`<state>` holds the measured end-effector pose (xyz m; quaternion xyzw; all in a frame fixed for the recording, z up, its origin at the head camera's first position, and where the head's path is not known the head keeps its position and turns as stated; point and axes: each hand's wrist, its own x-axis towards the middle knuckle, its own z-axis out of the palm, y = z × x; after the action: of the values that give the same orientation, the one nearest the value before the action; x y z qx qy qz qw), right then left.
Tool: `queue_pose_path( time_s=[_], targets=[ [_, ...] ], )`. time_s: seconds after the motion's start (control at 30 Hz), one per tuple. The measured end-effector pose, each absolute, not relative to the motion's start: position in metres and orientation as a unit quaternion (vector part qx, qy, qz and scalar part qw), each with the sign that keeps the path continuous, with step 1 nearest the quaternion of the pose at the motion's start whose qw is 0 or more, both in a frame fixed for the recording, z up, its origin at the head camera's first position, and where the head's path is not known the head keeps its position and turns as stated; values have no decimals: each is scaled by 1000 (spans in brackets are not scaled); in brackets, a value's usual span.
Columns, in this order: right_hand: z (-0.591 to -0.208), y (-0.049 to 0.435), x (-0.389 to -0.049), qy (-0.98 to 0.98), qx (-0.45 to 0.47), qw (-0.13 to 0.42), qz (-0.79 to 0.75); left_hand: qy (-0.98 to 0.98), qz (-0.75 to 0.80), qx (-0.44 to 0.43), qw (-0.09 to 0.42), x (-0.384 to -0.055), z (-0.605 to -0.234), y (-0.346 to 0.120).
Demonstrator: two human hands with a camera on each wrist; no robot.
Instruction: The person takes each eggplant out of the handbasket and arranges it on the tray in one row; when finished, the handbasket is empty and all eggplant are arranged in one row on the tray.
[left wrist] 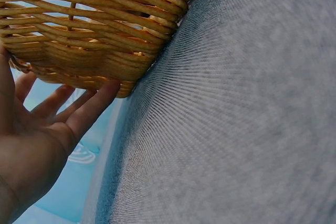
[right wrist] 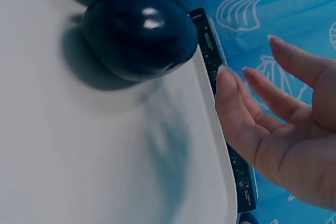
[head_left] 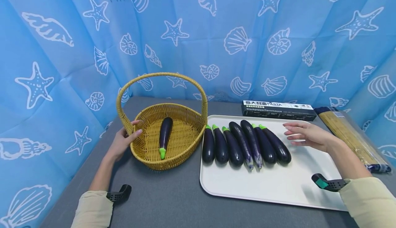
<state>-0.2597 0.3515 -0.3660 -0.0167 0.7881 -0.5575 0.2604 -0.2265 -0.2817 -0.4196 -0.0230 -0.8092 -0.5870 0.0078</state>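
A wicker basket [head_left: 173,156] with a tall arched handle stands on the left, and one eggplant [head_left: 166,133] lies inside it. At the basket's left side is my left hand [head_left: 123,140], thumb and fingers on either side of the handle's base. In the left wrist view its fingers are fairly straight, with fingertips against the woven wall. Several eggplants [head_left: 235,149] lie side by side on the left half of a white tray [head_left: 297,183]. Over the tray's right part, just right of the last eggplant [right wrist: 142,35], hovers my right hand [head_left: 309,135], fingers loosely bent and holding nothing.
Behind the tray lies a black-and-white pasta box [head_left: 278,110]. A clear pack of long yellowish sticks [head_left: 349,132] is at the tray's right. Grey cloth [head_left: 167,200] covers the table, and a blue shell-patterned curtain [head_left: 198,39] hangs behind it.
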Motion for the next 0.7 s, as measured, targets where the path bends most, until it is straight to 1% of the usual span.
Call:
queue_pose_path(
  time_s=[0.17,0.3,0.7],
  targets=[
    [-358,346,-258,757,-23,266,-597,-811,-584,-24,10,-226,-420,-281],
    [-354,332,-255,738,-32,272,-616,-812,-583,-25,12,-226,-420,-282],
    [-344,263,-250,690,-96,328,-638,-809,-588,-21,11,-226,-421,-282]
  ],
)
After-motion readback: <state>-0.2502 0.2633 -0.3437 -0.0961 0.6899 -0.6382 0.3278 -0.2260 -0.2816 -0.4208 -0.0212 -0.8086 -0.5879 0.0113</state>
